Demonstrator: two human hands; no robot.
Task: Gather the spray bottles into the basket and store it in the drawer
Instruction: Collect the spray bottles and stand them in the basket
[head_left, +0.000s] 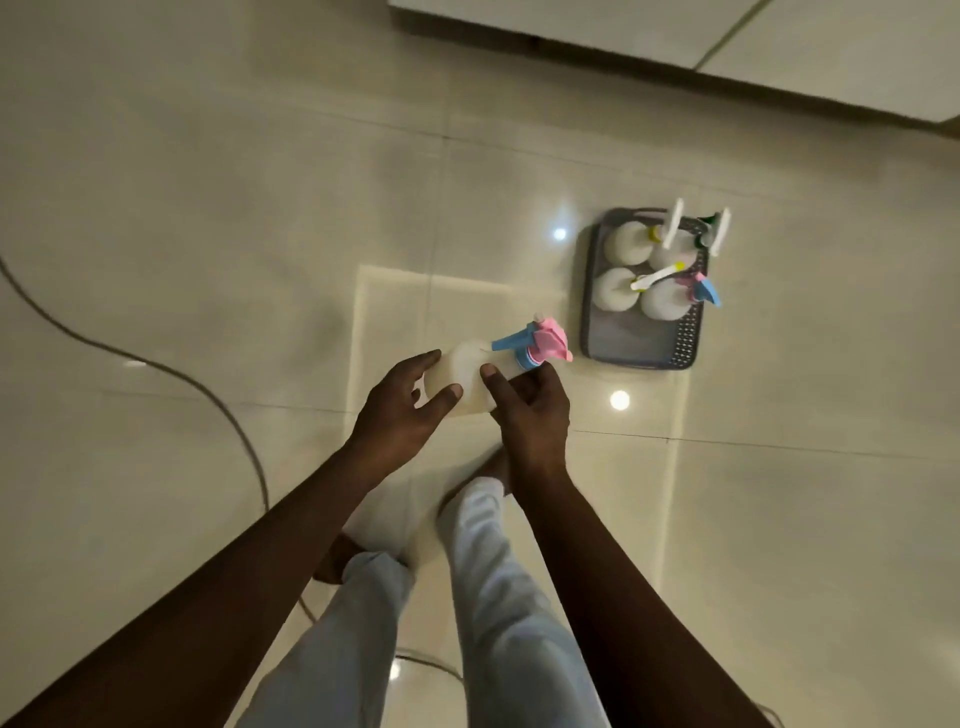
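Trouser legs (498, 597): pale, nearest the camera, with bare feet on the floor beneath them.

Floor (208, 208): glossy cream tiles showing bright light reflections.

Cable (171, 371): dark, curving across the tiles at the left and passing behind the left forearm.

Left hand (400, 410): both arms reach forward from the bottom edge. This grip is partly spread, thumb and fingertips touching the base end of the held bottle; whether it truly clasps cannot be told.

Right hand (530, 410): grip closed around the body of the same bottle, thumb laid over its upper side.

Spray bottle (467, 371): white body, lying roughly level between the two hands above the floor. Its blue and pink trigger head (535, 345) points toward the basket and is near the basket's closest corner, not touching it.

Basket (654, 345): grey, perforated sides, rectangular, standing on the floor ahead and to the right. The near part of its bottom is bare.

Bottles in basket (621, 288): four white spray bottles upright in the far part, close together. One has a blue and pink head, others white with yellow or green parts.

Cabinet (675, 36): pale front along the far top edge, a seam running across it.
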